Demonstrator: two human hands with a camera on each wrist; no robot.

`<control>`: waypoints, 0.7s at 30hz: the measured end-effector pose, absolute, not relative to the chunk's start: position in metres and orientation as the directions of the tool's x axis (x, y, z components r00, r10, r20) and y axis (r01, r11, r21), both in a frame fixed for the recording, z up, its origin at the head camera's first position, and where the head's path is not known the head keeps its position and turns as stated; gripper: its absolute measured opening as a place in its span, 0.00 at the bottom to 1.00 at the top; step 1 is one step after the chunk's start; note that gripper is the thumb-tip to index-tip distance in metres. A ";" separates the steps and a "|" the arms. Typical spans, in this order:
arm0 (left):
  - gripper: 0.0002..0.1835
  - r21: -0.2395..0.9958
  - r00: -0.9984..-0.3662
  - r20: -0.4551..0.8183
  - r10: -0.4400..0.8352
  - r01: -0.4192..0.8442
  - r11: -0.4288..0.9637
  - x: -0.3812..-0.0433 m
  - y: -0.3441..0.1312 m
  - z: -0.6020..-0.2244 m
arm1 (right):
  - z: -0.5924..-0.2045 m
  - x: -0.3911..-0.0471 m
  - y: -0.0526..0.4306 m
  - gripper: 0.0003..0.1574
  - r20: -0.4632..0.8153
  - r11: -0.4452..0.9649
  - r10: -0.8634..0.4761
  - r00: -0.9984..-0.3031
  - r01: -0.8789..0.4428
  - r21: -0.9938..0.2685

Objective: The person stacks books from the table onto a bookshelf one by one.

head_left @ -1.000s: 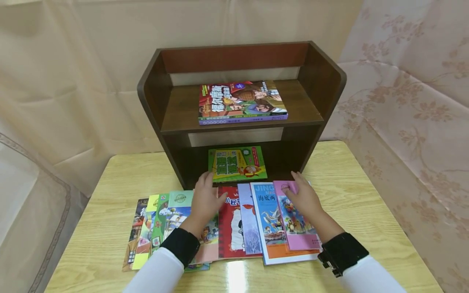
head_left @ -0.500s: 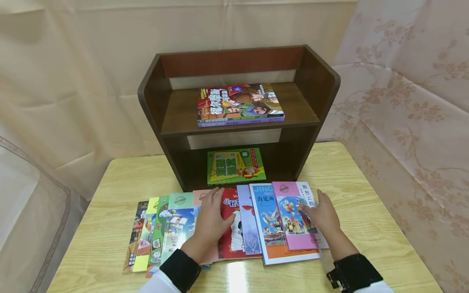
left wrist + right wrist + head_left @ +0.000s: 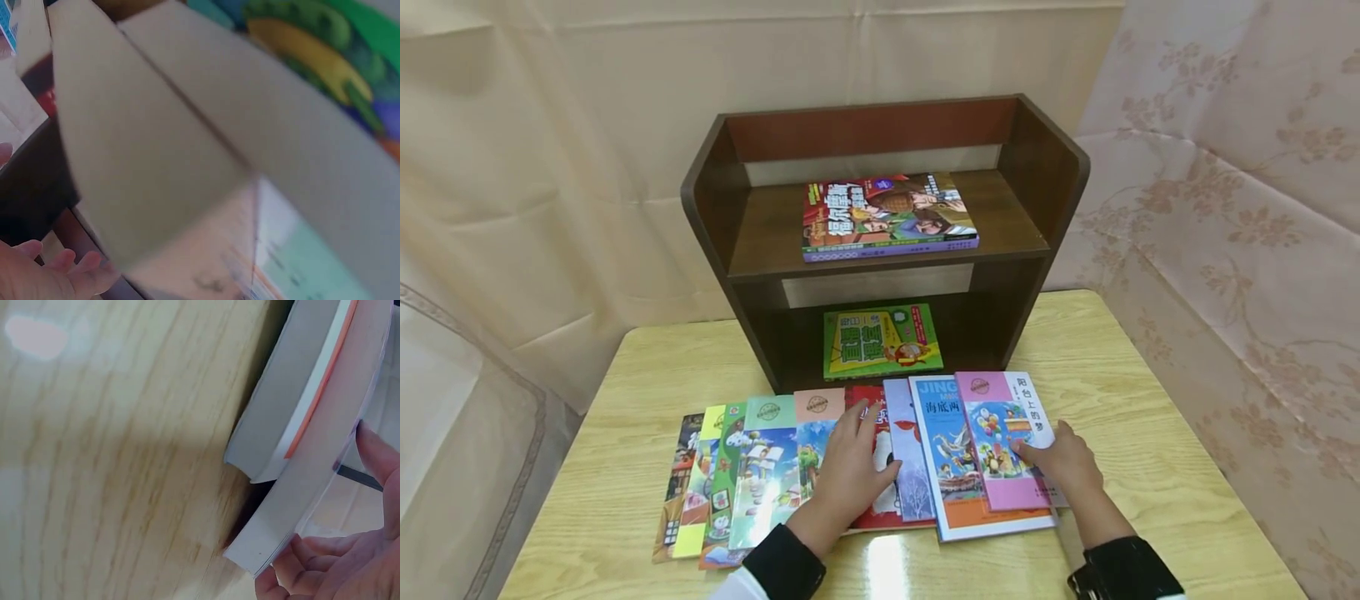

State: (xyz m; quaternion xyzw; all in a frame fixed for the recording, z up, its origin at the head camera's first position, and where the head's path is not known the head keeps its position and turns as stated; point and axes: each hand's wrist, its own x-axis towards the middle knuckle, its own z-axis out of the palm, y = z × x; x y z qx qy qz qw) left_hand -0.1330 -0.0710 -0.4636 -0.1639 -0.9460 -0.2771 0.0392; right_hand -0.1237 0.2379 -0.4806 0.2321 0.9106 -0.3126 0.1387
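Observation:
My right hand (image 3: 1070, 467) is at the right edge of a pink-and-white storybook (image 3: 996, 454), the last in a fanned row. In the right wrist view, the thumb (image 3: 377, 453) lies on its cover and the curled fingers (image 3: 306, 565) grip its side edge. Beneath the storybook is a blue-and-orange book (image 3: 938, 454). Fingers extended, my left hand (image 3: 853, 471) is over a red book (image 3: 880, 518) and hides part of it. A lilac book (image 3: 912, 475) lies just right of that hand, and a salmon-topped book (image 3: 817, 408) to its left.
Behind the row stands a dark wooden two-tier shelf (image 3: 752, 267). Its upper tier bears a stack of comic-style books (image 3: 891, 217), its lower tier a green book (image 3: 882, 340). Green and yellow books (image 3: 767, 475) overlap at the row's left end. The wooden table (image 3: 1157, 467) extends rightward.
My right hand has shifted off the storybook's cover to its right edge and closed there. My left hand has moved right and slightly toward me, from near the shelf to over the red book.

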 end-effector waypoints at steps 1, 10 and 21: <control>0.45 0.509 -0.943 0.159 0.292 0.332 0.794 -0.132 -0.070 -0.464 | -0.481 -0.124 0.238 0.61 -0.397 0.698 0.333 -0.855 0.507 -0.505; 0.46 0.481 -0.936 0.136 0.324 0.348 0.805 -0.127 -0.062 -0.470 | -0.483 -0.131 0.246 0.50 -0.451 0.646 0.290 -0.844 0.520 -0.559; 0.44 0.413 -0.894 0.150 0.422 0.445 0.795 -0.119 -0.048 -0.475 | -0.488 -0.138 0.255 0.46 -0.453 0.589 0.244 -0.857 0.502 -0.633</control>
